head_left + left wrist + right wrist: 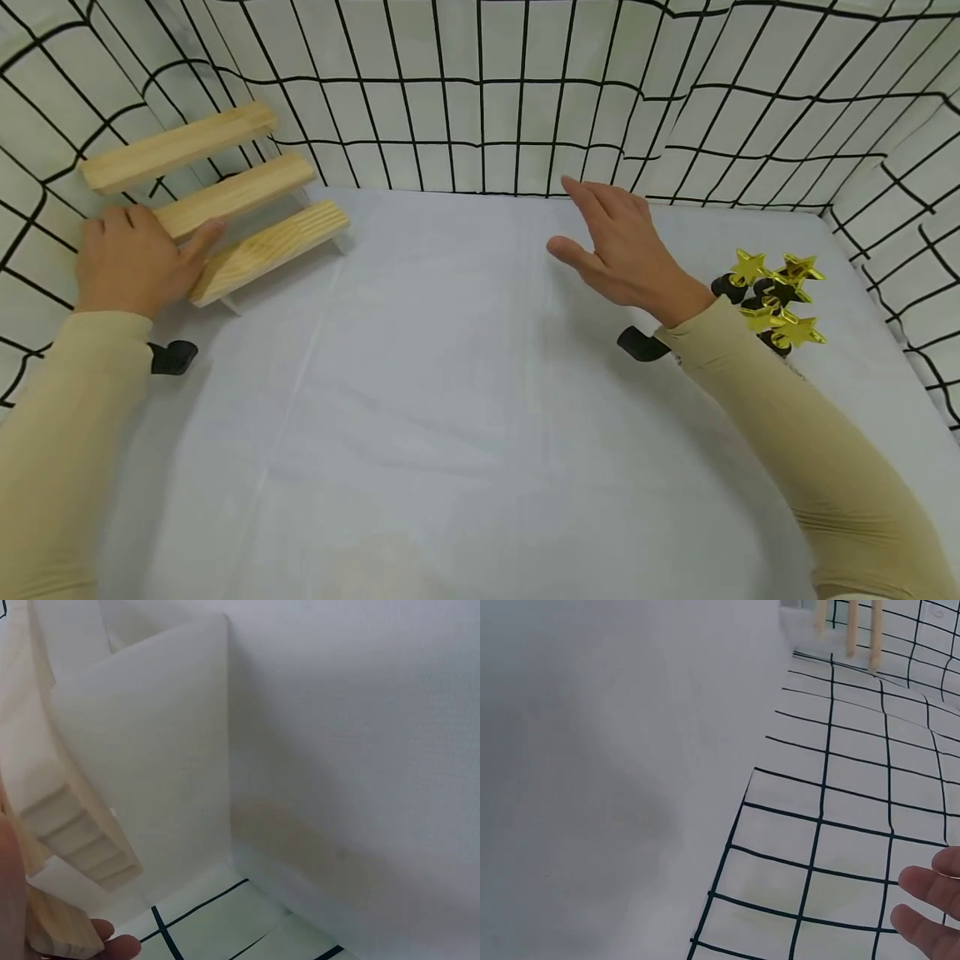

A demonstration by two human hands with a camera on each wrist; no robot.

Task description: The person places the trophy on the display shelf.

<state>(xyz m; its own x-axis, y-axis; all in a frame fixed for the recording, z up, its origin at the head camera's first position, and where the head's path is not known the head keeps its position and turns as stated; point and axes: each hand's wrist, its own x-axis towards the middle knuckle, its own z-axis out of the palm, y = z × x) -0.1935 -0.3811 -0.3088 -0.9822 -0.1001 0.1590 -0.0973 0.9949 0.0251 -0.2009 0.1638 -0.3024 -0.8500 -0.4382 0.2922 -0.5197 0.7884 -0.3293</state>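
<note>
At the far left of the head view stands a three-step wooden display rack [240, 196] with pale planks and white side supports. My left hand [138, 258] grips the left end of its middle plank. The left wrist view shows fingertips [120, 946] curled round a plank end, beside the rack's white side panel [157, 750]. My right hand [626, 242] hovers over the white tabletop [420, 358], fingers extended and holding nothing. Its fingers [930, 892] appear at the right edge of the right wrist view, in front of the wire grid.
Several gold star trophies [780, 292] with black bases cluster on the right, partly behind the right forearm. Black wire grid panels [480, 108] border the table at the back and on both sides. The rack stands close against the left corner of the grid.
</note>
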